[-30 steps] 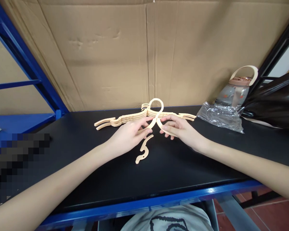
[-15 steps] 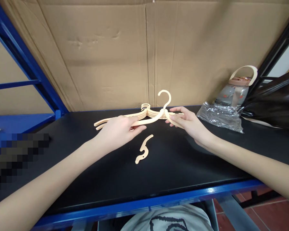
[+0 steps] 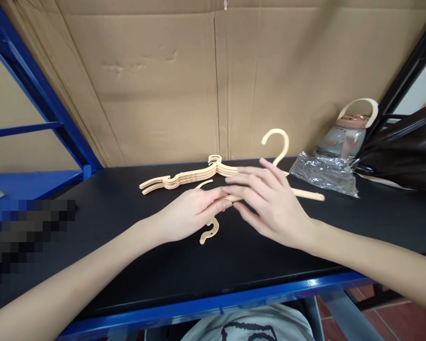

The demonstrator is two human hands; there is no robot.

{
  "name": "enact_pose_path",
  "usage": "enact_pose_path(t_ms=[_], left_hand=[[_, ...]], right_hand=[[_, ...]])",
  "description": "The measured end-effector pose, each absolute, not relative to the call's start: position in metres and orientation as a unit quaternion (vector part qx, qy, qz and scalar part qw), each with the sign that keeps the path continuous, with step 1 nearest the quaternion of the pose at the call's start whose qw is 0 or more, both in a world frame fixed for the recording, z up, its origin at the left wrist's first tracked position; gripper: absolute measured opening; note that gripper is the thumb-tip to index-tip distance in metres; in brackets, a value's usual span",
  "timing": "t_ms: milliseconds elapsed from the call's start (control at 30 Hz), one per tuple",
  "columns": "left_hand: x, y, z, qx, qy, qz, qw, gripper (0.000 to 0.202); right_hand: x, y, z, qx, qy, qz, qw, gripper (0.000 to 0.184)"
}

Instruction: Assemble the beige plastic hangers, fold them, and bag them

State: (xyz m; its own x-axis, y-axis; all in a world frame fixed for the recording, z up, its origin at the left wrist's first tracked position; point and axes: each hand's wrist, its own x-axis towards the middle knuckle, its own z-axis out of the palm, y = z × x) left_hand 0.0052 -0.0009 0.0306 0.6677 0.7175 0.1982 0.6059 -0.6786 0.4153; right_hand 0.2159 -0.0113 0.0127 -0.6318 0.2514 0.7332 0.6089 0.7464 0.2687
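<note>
Both my hands hold one cream plastic hanger [image 3: 307, 194] just above the black tabletop [image 3: 135, 255], its hook [image 3: 277, 141] standing up at the right. My left hand [image 3: 193, 210] pinches the hanger's left part, fingers closed. My right hand [image 3: 270, 203] lies over its middle with the fingers stretched and slightly spread; what the palm grips is hidden. A loose cream hanger piece [image 3: 210, 232] rests on the table under my left hand. Behind the hands lies a stack of the same hangers [image 3: 177, 179].
A cardboard sheet [image 3: 184, 80] backs the table. At the right stand a crumpled clear plastic bag [image 3: 323, 173], a water bottle with a cream strap [image 3: 351, 130] and a black bag [image 3: 404, 151]. Blue shelf frames [image 3: 39, 94] rise at the left; the table's blue front edge [image 3: 234, 298] is near me.
The hanger was lifted off the stack and carried right and toward me, its hook swinging from centre to right. My right hand moved over its middle; my left hand came nearer, covering the loose piece.
</note>
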Motion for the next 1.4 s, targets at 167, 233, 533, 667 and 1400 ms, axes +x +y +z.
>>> enact_pose_path(t_ms=[167,233,533,667,1400], left_hand=[[0.007,-0.004,0.034,0.865,0.345,0.213,0.295,0.034],[0.002,0.001,0.035,0.838,0.352,0.195,0.369,0.038],[-0.029,0.025,0.043,0.921,0.308,0.016,0.240,0.028],[-0.020,0.017,0.043,0.938,0.274,-0.011,0.214,0.018],[-0.009,0.020,0.021,0.901,0.407,0.106,0.105,0.031]], right_hand=[[0.218,-0.007,0.011,-0.245,-0.886,-0.214,0.332,0.022],[0.221,-0.005,0.012,-0.252,-0.879,-0.198,0.353,0.021],[0.233,0.014,0.015,-0.393,-0.858,-0.207,0.257,0.006],[0.231,0.016,0.011,-0.437,-0.859,-0.191,0.186,0.009],[0.226,0.009,0.007,-0.469,-0.869,-0.108,0.116,0.003]])
